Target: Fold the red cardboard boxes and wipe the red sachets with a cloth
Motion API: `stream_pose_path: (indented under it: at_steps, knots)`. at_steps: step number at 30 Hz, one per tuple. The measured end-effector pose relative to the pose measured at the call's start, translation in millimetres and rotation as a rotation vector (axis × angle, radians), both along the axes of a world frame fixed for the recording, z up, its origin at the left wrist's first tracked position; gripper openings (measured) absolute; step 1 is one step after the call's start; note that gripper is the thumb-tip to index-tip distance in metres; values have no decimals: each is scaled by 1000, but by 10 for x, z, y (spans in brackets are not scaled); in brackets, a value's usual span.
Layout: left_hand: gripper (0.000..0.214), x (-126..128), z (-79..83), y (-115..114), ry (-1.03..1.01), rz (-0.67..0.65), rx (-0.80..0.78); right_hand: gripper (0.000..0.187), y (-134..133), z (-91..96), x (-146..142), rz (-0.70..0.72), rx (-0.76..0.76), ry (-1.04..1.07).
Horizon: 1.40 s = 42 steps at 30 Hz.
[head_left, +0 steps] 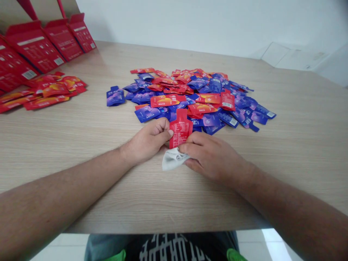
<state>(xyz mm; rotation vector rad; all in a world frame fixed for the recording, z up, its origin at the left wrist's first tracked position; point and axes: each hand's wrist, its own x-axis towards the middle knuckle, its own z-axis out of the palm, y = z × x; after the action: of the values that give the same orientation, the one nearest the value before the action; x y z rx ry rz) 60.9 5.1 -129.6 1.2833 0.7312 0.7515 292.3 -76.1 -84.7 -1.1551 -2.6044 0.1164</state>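
Note:
Between my hands, in front of the pile, is a red sachet (pixel 181 127) with its printed back towards me and its narrow neck pointing away. My left hand (pixel 149 139) pinches its left edge between thumb and fingers. Closed around a crumpled whitish cloth (pixel 172 160), my right hand (pixel 213 156) presses at the sachet's lower right corner. Part of the cloth is hidden under the right fingers. Just beyond lies a heap of red and orange sachets (pixel 168 100) mixed with blue and purple sachets (pixel 148 113).
Red cartons with raised flaps (pixel 35 45) stand at the back left. In front of them several red sachets (pixel 58 88) are piled. One blue sachet (pixel 115 97) lies apart, left of the heap. The wooden table (pixel 152 203) ends close to my body; a white wall (pixel 190 25) rises behind.

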Motion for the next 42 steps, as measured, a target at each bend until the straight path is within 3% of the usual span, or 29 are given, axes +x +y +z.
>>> stream_pose_path:
  at_steps: [4,9,14,19,24,29,34,39,42]
  knots:
    - [31,12,10,-20,-15,41,-52,27,26,7,39,-156,75,118]
    - [30,31,63,-61,-14,60,-52,18,4,20,15,26,-20,-6]
    - [34,33,78,-54,-31,68,-116,25,48,7,77,-162,69,115]
    - [32,25,80,-56,-26,60,-61,20,61,7,72,29,-47,18]
    - [37,24,114,-64,-23,53,-103,21,123,-7,142,-192,80,149]
    - [35,22,113,-58,-21,49,-91,17,131,-13,130,26,-72,54]
    - [37,32,127,-48,-33,66,-110,15,201,-36,187,-190,84,170]
    - [33,35,111,-51,-46,67,-82,12,173,-44,164,42,-60,67]
    - [33,25,92,-49,-17,54,-76,16,167,-48,157,-76,22,115]
